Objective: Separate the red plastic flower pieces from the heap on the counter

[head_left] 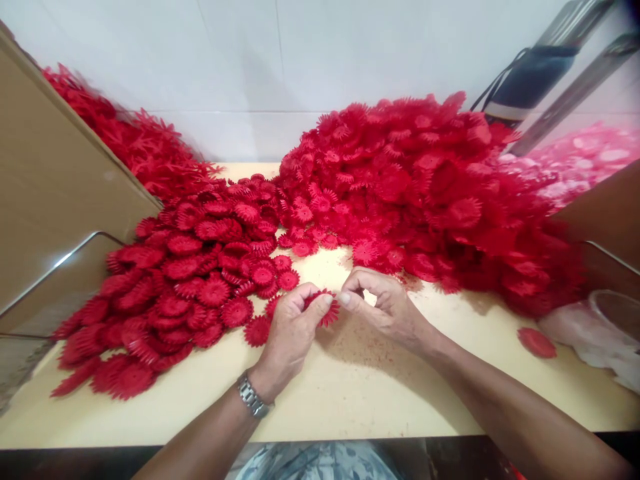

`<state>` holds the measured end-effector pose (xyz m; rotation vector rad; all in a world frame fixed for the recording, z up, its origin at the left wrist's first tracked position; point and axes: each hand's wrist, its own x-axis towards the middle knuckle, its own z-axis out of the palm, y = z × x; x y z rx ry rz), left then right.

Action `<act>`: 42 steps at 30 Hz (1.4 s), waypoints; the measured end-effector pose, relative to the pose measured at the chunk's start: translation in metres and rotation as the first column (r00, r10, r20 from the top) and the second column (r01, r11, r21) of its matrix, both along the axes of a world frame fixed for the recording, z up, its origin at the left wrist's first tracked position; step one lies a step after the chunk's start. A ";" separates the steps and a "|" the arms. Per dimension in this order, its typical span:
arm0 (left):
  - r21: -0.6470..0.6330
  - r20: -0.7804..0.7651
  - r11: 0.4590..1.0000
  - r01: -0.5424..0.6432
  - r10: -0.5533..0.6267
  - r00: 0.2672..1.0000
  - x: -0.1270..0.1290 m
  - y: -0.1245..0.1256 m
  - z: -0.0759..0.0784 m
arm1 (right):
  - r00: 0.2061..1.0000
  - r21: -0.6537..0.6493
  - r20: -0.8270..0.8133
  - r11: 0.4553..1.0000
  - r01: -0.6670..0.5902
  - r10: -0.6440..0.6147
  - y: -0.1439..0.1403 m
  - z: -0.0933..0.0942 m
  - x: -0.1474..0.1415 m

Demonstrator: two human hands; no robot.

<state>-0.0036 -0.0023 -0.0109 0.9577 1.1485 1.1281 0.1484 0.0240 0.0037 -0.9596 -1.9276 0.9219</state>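
Note:
My left hand (pixel 295 327), with a metal watch (pixel 254 395) on its wrist, pinches a red flower-shaped disc (pixel 329 312) with a fringed edge between thumb and fingers. Just to its right, my right hand (pixel 383 307) has thumb and index fingertip pressed together at the disc's rim. Whatever sits between those right fingertips is too small to make out. Beside my left hand spreads a heap of similar red fringed discs (pixel 183 267), a few lying loose near the knuckles. Beyond my right hand rises a taller pile of red flower pieces (pixel 390 173).
A cardboard box (pixel 65 153) stands at the left, with thin red pieces (pixel 145 147) behind it. Pink pieces (pixel 590 157) and a dark bottle (pixel 530 80) are at the back right. One red disc (pixel 537 342) lies near a plastic bag (pixel 590 340). Red crumbs dot the pale tabletop (pixel 350 400).

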 end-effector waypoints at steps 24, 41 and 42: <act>0.010 0.061 0.995 0.099 -0.099 0.993 -0.001 -0.002 0.008 | 0.997 0.178 0.062 0.982 -0.066 0.055 0.003 -0.009 0.000; -0.029 0.282 0.999 -0.041 0.047 0.958 -0.003 -0.003 0.011 | 0.911 0.097 0.053 0.910 0.402 -0.408 0.022 -0.011 0.023; -0.029 0.276 0.999 -0.032 0.039 0.960 -0.003 -0.003 0.012 | 0.880 0.203 0.090 0.873 0.443 -0.467 0.026 -0.011 0.028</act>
